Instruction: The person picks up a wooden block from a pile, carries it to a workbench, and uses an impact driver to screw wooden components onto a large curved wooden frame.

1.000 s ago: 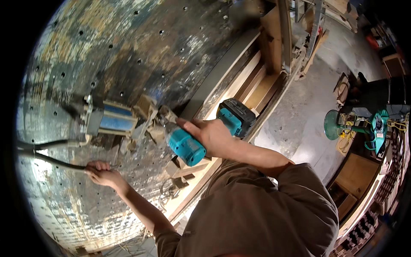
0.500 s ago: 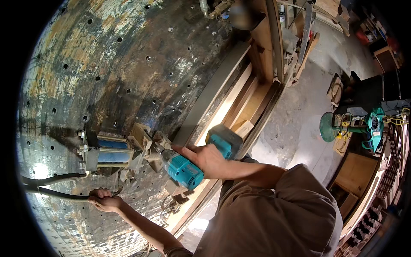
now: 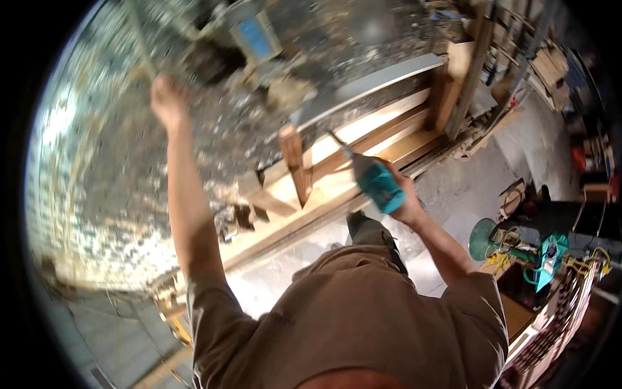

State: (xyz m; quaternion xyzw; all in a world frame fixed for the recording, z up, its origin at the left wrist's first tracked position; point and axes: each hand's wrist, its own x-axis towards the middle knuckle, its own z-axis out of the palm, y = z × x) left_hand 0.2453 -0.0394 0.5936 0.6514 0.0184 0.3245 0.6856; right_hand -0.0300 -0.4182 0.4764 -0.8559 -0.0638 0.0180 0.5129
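My right hand [image 3: 408, 202] grips a teal cordless drill [image 3: 381, 188]. A long thin bit points up and left from its nose, over wooden boards. My left hand [image 3: 170, 100] is stretched out over a large stained metal plate [image 3: 227, 136]. Its fingers look closed round a hose [image 3: 144, 39] that runs up from it, though motion smears both. Right of that hand, on the plate, sits a blurred blue pneumatic cylinder [image 3: 256, 37]. Between my hands a short brown wooden piece [image 3: 295, 162] stands by the plate's edge.
A long grey bar [image 3: 376, 84] and pale timber boards [image 3: 402, 146] line the plate's near edge. To the right, a green round-topped stand [image 3: 483, 238] and yellow cords [image 3: 497, 262] are on the concrete floor. Stacked wooden strips [image 3: 551, 318] lie at lower right.
My view has swung, so the plate and cylinder sit higher. The drill has come away from the block beside the cylinder and moved right. My left arm reaches farther forward, still with the hose.
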